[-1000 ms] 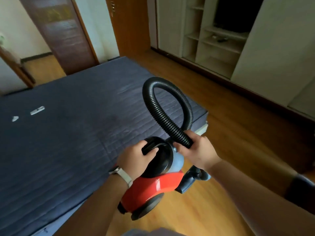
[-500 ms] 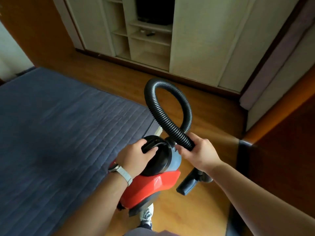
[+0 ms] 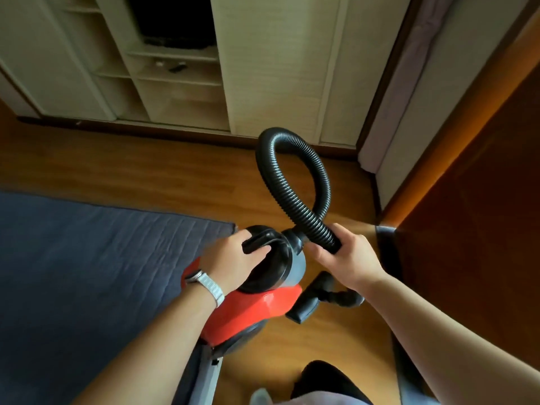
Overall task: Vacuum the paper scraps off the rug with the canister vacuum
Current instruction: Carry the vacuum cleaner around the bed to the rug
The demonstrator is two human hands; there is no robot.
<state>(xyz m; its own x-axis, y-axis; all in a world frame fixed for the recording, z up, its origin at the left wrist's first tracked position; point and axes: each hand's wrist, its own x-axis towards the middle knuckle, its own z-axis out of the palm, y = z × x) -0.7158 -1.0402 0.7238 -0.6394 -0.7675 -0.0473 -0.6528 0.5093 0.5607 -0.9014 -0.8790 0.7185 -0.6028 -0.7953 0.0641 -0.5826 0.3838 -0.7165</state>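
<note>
— Wooden floor (image 3: pixel 122 171) and a pale closet (image 3: pixel 271 68) ahead. Where is the vacuum?

— The red vacuum (image 3: pixel 251 311) hangs above the floor at the blue rug (image 3: pixel 87 258) edge. The left hand (image 3: pixel 233 261) has its grip closed around the black top handle (image 3: pixel 260 242).

— And the other?

— The right hand (image 3: pixel 347 258) grips the looped black hose (image 3: pixel 292 182) near its end. A nozzle (image 3: pixel 309 302) hangs below.

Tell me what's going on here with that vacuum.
A person is carrying a red canister vacuum above the wooden floor, beside the blue rug. The left hand grips its black top handle, and the right hand holds the black ribbed hose, which loops upward. The floor nozzle hangs below. No paper scraps are in view, and vacuuming has not started.
</note>
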